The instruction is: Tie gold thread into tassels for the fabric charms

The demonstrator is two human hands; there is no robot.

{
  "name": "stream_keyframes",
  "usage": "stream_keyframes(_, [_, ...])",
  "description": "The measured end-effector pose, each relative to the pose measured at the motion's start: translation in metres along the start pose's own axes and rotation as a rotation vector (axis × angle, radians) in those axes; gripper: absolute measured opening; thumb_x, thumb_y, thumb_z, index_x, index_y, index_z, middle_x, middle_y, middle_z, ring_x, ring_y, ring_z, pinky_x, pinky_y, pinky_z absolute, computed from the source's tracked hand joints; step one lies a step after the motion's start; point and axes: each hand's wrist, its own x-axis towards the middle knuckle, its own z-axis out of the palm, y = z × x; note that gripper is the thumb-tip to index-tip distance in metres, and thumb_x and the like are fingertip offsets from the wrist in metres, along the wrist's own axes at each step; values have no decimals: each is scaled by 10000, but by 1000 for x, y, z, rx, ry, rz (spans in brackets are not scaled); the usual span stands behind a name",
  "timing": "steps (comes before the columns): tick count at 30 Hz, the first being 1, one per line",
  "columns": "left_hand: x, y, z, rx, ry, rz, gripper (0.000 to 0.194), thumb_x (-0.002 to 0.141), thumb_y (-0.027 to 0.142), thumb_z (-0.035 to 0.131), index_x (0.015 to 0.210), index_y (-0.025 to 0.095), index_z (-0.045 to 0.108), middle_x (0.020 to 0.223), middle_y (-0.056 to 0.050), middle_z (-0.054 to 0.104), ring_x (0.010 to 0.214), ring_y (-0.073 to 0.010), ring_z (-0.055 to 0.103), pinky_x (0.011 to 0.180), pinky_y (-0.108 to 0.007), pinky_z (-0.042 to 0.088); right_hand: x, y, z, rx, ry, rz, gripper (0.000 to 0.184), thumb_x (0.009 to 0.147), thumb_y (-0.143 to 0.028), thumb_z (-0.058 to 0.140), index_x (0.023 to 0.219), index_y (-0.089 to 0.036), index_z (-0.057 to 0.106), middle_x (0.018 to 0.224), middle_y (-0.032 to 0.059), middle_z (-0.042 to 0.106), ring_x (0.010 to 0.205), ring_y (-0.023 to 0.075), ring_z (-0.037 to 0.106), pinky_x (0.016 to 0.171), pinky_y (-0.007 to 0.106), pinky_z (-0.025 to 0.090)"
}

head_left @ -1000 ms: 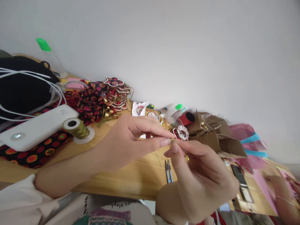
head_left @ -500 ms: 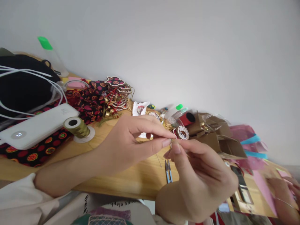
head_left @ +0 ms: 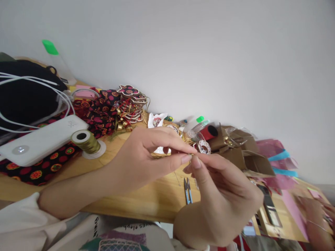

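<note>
In front of my chest, my left hand (head_left: 154, 153) and my right hand (head_left: 222, 195) meet at the fingertips. Both pinch a thin gold cord (head_left: 192, 154), thumb against index finger; most of it is hidden by the fingers. Below them, a pair of thread snips (head_left: 187, 191) with blue handles lies on the wooden table (head_left: 141, 200). A fine needle-like strand (head_left: 177, 178) rests left of the snips. Just behind my fingertips sits an octagonal wooden charm (head_left: 204, 147) with a picture on it.
At left are an olive thread spool (head_left: 90, 143), a white power bank (head_left: 44, 139) with cables and a black bag (head_left: 28, 90). Stacked ornaments with bells (head_left: 132, 108) stand by the wall. Cardboard boxes (head_left: 258, 164) are at right; another person's hand (head_left: 314, 212) is beyond.
My right hand has shifted slightly left and its fingertips have closed in nearer to the left ones. The left hand stays almost still; the other person's hand has moved a little.
</note>
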Motion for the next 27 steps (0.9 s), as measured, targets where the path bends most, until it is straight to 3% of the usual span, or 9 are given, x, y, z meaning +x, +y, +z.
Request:
stream_keyframes(11, [-1,0,-1,1,1,-12,194,792,60,691,841,223,785,737,15,736,727,-116,657,602,-208,500,2,-2,-2,-56,-47,-61,203,804,-64,703,884,-247,737,728,-47,725,625,98,635,558,219,526])
stream_keyframes(27, [2,2,-2,8,-22,-30,191,802,121,679,845,258,805,730,-16,731,665,-148,626,544,-242,479,-1,-3,-3,-87,-21,-57,218,790,-74,713,894,-264,737,717,-27,724,600,152,630,528,297,507])
